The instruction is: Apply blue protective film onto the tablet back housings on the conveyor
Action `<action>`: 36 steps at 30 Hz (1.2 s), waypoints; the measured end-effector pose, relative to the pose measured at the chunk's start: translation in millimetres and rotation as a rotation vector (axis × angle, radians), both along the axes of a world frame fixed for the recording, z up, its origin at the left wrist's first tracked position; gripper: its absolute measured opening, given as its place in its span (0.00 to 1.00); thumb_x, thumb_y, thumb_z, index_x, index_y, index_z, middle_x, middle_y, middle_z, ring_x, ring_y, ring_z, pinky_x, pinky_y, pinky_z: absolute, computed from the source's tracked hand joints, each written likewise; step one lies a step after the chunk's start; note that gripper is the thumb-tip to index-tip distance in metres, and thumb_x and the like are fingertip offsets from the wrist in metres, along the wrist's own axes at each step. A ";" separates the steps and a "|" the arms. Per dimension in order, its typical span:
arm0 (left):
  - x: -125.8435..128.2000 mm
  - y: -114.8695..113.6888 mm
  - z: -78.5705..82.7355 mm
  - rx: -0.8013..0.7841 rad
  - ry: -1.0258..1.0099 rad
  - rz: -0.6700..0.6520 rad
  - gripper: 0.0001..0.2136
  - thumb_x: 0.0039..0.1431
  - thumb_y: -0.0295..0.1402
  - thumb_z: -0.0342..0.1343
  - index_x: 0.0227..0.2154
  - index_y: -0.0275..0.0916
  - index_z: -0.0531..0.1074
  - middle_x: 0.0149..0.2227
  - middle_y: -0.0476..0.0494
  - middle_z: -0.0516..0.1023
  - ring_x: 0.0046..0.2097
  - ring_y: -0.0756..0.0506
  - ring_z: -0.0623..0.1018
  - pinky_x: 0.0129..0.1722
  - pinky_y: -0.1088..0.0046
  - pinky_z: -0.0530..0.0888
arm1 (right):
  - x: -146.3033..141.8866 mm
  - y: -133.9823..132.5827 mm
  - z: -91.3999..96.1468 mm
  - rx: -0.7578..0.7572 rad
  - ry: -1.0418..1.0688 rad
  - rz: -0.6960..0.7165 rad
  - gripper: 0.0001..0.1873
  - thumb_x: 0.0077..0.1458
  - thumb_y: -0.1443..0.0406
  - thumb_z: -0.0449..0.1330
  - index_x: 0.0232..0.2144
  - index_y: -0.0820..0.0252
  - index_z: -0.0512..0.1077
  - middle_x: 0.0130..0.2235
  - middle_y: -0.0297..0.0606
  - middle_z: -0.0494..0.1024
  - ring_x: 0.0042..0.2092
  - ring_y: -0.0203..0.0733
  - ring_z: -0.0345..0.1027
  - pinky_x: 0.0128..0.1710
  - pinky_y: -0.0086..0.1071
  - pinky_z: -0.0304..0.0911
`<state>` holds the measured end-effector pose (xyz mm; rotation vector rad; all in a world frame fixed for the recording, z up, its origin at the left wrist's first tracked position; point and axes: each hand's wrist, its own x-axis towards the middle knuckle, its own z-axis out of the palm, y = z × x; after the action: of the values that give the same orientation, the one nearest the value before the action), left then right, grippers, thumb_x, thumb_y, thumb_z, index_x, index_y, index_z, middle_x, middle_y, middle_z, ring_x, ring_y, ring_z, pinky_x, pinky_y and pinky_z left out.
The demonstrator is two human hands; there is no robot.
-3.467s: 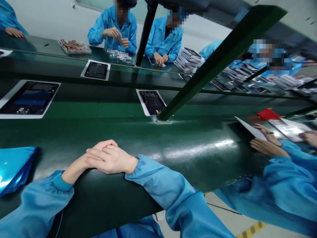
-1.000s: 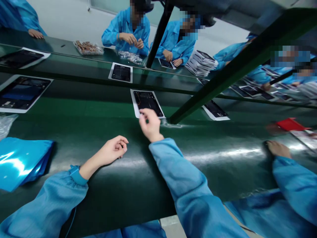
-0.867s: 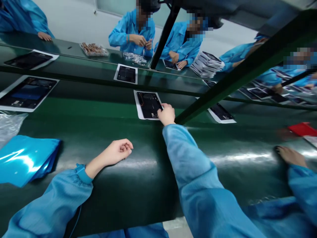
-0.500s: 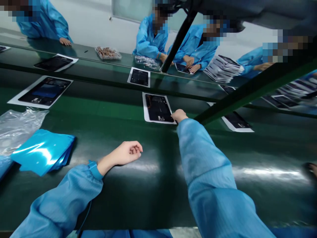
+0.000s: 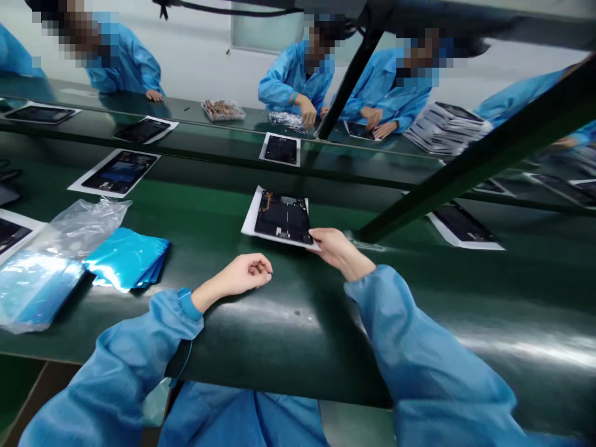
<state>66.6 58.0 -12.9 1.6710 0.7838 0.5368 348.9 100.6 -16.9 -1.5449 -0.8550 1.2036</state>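
In the head view, the tablet (image 5: 283, 217) lies near the middle of the frame on a white sheet (image 5: 252, 218), above and to the right of the left hand (image 5: 242, 274) and directly left of the right hand (image 5: 336, 248). The right hand grasps its lower right corner together with the sheet, thumb on top and the other fingers partly hidden under the edge. Whether the sheet is fully clear of the counter (image 5: 279, 347) is hard to tell.

The right forearm reaches in from the lower right of the frame, slanting up and left, bent at the wrist. The left forearm comes from the lower left and rests on the counter; its hand is released, the fingers loosely half-curled, near the sheet but apart from it.

Left of that hand lie blue packets (image 5: 125, 257), with a clear bag (image 5: 88, 226) behind them. A green post (image 5: 442, 177) slants toward the upper right.
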 end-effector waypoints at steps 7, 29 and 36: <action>-120.8 -35.5 55.0 0.528 0.521 0.410 0.12 0.62 0.45 0.56 0.38 0.43 0.75 0.37 0.42 0.79 0.38 0.40 0.78 0.42 0.62 0.73 | -16.8 -140.1 -10.4 -0.174 0.096 0.175 0.24 0.46 0.48 0.75 0.33 0.58 0.76 0.30 0.36 0.80 0.30 0.39 0.74 0.30 0.30 0.69; -233.2 4.2 72.2 0.519 0.768 0.730 0.28 0.60 0.65 0.52 0.29 0.42 0.70 0.24 0.50 0.72 0.27 0.48 0.69 0.28 0.75 0.61 | -100.4 -199.8 11.2 0.313 -0.478 0.297 0.10 0.59 0.54 0.63 0.38 0.47 0.82 0.31 0.35 0.83 0.30 0.49 0.77 0.33 0.44 0.76; -140.2 -109.3 83.7 0.649 0.420 0.430 0.10 0.68 0.40 0.55 0.30 0.45 0.71 0.25 0.54 0.73 0.25 0.49 0.72 0.28 0.73 0.67 | -204.0 -184.9 26.5 0.448 -0.021 0.412 0.36 0.49 0.54 0.75 0.61 0.46 0.76 0.56 0.41 0.83 0.46 0.49 0.81 0.45 0.41 0.80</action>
<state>-73.6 -51.3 70.8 2.2656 1.4001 0.8102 144.9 -84.3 9.6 -1.0477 -1.3984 1.1745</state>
